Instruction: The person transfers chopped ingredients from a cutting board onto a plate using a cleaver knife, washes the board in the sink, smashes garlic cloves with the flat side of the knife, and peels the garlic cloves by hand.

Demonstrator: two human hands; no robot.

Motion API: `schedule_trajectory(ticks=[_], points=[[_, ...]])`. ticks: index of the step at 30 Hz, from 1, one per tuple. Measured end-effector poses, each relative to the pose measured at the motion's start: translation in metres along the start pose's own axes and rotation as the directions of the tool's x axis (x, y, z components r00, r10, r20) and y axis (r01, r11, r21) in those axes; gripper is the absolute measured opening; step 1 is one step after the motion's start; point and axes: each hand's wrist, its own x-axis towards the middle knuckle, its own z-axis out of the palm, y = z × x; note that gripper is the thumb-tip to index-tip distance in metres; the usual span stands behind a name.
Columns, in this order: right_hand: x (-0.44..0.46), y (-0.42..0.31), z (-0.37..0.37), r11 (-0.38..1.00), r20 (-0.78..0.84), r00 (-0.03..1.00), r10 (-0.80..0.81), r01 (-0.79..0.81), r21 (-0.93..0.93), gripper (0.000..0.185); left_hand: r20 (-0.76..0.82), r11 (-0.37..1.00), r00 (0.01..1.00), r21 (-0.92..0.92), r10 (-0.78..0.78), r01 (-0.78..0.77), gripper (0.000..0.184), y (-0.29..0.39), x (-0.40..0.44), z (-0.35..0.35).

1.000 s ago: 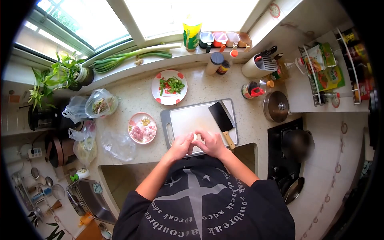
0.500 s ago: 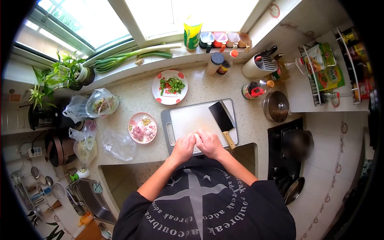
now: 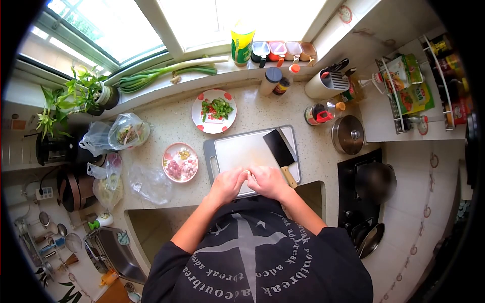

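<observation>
My left hand [image 3: 228, 186] and my right hand [image 3: 268, 183] meet over the near edge of the white cutting board [image 3: 237, 150]. Both have their fingers curled, thumbs and fingertips pinched close together. A small pale thing seems to be between the fingertips, too small to name. The cleaver [image 3: 279, 148] lies on the board's right side, its wooden handle toward me and close to my right hand. Left of the board stands a plate of chopped meat and garlic [image 3: 180, 162]. Behind it, a polka-dot plate [image 3: 214, 127] carries chopped green and red peppers.
Plastic bags [image 3: 130, 130] and a crumpled clear bag [image 3: 149, 183] lie on the left. Green onions [image 3: 146, 78] rest on the windowsill. A knife block [image 3: 326, 84], sauce bottles and a lidded pot [image 3: 348, 135] stand at right, beside the stove [image 3: 348, 194]. A sink [image 3: 118, 252] is lower left.
Both hands have shifted slightly, the left a little toward the left and the right a little toward the right and closer to the cleaver's handle. The fingertips stay together.
</observation>
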Motion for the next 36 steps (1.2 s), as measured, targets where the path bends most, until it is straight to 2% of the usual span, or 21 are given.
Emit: schedule_trajectory(ticks=[3,12,18,21,24,27,30,33,36], points=[[0.001,-0.004,-0.002,1.000,-0.038,0.999,0.009,-0.009,0.008,0.019,-0.010,0.998,0.999,-0.062,-0.032,0.031,0.027,0.005,0.001,-0.003],[-0.002,-0.015,0.007,1.000,-0.206,0.978,0.021,-0.025,-0.018,0.021,-0.082,0.999,0.996,0.035,-0.026,0.028,0.025,0.007,0.000,0.001],[-0.001,-0.016,-0.002,0.995,-0.122,0.991,0.058,-0.047,0.090,0.023,-0.115,0.999,0.993,0.033,0.018,-0.014,0.023,0.012,-0.001,-0.001],[-0.002,-0.010,-0.002,0.980,-0.070,0.997,0.035,-0.020,0.198,0.022,-0.087,0.999,0.996,-0.033,0.001,-0.004,0.022,0.009,-0.002,-0.002],[-0.002,-0.010,-0.001,0.979,-0.074,0.997,0.035,-0.019,0.204,0.022,-0.080,0.996,0.994,-0.045,0.069,-0.073,0.029,0.002,0.000,0.000],[-0.003,-0.011,0.005,0.988,-0.100,0.993,0.068,-0.053,0.146,0.021,-0.050,0.988,0.999,-0.153,0.005,-0.012,0.032,0.000,0.000,0.003],[-0.003,-0.014,0.008,0.989,-0.150,0.986,0.074,-0.053,0.135,0.022,-0.015,0.962,0.991,-0.242,-0.130,0.122,0.025,-0.001,-0.001,0.008],[-0.004,-0.015,0.019,0.985,-0.236,0.968,0.088,-0.049,0.166,0.024,-0.063,0.979,0.992,-0.175,-0.113,0.101,0.028,0.002,-0.001,0.014],[-0.006,-0.021,0.020,0.978,-0.241,0.960,0.140,-0.096,0.187,0.026,-0.082,0.975,0.990,-0.199,-0.118,0.100,0.029,0.007,-0.001,0.015]])
